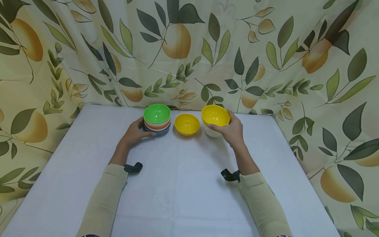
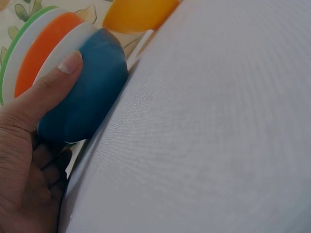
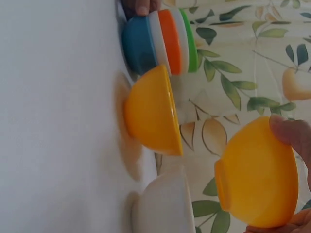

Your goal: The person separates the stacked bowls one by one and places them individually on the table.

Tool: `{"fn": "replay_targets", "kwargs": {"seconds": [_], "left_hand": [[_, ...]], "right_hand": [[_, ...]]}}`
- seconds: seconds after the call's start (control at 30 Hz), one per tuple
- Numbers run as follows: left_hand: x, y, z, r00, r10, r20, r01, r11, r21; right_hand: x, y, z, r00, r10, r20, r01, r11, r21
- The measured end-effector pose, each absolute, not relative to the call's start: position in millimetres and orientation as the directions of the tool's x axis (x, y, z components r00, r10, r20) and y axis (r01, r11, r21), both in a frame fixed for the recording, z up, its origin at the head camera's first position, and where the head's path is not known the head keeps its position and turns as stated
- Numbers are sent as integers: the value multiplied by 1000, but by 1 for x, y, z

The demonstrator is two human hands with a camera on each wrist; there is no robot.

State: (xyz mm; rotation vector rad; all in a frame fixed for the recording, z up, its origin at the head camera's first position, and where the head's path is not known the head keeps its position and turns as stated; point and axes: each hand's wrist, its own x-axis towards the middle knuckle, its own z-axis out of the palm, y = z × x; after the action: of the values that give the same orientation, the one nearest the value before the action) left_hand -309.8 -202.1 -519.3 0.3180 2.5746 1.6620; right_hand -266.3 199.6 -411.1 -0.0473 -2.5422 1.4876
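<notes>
On the left, a stack of nested bowls [image 1: 157, 126] stands on the table, with a green bowl [image 1: 157, 114] on top, white and orange ones between and a blue bowl [image 2: 97, 82] at the bottom. My left hand [image 1: 134, 133] grips this stack from its left side, thumb pressed on the blue bowl. In my right hand [image 1: 232, 129] is a yellow bowl [image 3: 260, 177], held by its rim and side, upright and raised above a white bowl [image 3: 165, 204] on the table. Between the stack and the white bowl sits another yellow bowl [image 1: 187, 124], which neither hand touches.
The bowls stand near the far edge of a table with a white cloth [image 1: 177, 184]. Behind it hangs a curtain [image 1: 189, 75] printed with fruit and leaves. A black wrist camera [image 1: 134, 167] is strapped on the left wrist, another camera [image 1: 230, 175] on the right.
</notes>
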Motion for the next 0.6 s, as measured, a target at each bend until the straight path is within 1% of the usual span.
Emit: {"fn": "replay_targets", "kwargs": {"seconds": [0.3,0.6], "left_hand": [[-311,-203,-521,-976,209,69,147,388,910],[-310,-203,-520,-974,212,74,154,389,908]], "right_hand": [[-263,212,-412,-978,143,153,-61,501,-863],[-261,224,-413,-973,199,114,8,526,-851]]}}
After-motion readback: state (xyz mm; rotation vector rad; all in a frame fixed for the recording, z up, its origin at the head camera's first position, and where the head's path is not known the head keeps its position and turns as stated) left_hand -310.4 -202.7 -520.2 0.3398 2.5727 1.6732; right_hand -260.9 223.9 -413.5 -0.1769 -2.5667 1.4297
